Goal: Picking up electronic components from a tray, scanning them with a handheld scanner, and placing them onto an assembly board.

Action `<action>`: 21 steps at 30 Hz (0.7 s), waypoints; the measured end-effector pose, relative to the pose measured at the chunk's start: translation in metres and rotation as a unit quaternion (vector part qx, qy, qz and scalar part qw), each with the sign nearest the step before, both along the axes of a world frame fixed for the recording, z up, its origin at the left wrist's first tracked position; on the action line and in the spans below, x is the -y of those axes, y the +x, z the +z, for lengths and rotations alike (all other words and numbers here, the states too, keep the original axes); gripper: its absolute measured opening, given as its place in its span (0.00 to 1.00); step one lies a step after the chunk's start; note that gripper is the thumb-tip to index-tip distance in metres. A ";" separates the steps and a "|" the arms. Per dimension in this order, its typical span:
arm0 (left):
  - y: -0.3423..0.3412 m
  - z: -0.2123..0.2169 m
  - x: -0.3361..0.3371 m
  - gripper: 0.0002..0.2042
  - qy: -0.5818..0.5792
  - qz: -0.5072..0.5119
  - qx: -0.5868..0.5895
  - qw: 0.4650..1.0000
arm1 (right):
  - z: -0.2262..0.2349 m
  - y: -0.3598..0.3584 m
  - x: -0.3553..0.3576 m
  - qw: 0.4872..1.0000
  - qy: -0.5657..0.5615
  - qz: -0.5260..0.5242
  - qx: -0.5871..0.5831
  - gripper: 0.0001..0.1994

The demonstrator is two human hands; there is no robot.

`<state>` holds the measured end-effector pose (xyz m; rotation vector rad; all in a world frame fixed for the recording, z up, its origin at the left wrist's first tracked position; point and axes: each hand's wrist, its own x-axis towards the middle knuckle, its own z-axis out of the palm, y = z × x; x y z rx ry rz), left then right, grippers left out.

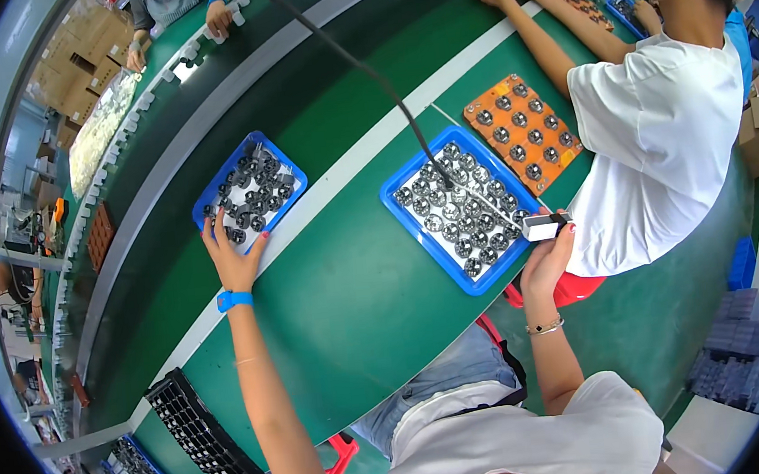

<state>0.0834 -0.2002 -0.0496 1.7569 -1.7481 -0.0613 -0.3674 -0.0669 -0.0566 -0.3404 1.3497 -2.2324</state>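
My left hand (236,262), with a blue band at the wrist, reaches to the near corner of a small blue tray (294,199). Its fingers are spread and touch the tray's edge, the thumb apart from the others. Dark and silvery round metal parts (252,194) lie in that tray. My right hand (547,266) is closed around a small white box-shaped thing (540,227) with a black end, beside a larger blue tray (417,242). Several round silver metal parts (451,221) fill this larger tray. A black cable (363,65) hangs down across it.
An orange board (518,155) with rows of round parts lies beyond the larger tray. A co-worker in a white shirt (662,137) sits at right. A pale rail (346,172) separates the green table (343,332) from the belt (169,230). A black slotted rack (202,437) stands at left.
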 end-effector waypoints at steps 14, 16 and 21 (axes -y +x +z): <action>-0.005 -0.017 0.040 0.26 -0.051 -0.025 -0.080 0.995 | -0.022 0.019 0.027 0.998 0.017 0.055 -0.037 0.18; -0.001 -0.015 0.046 0.27 -0.100 0.015 -0.111 0.989 | -0.021 0.025 0.035 0.997 0.008 0.061 -0.036 0.18; 0.015 -0.044 0.058 0.24 -0.159 0.141 -0.169 0.962 | -0.023 0.037 0.055 0.982 0.021 0.181 -0.046 0.17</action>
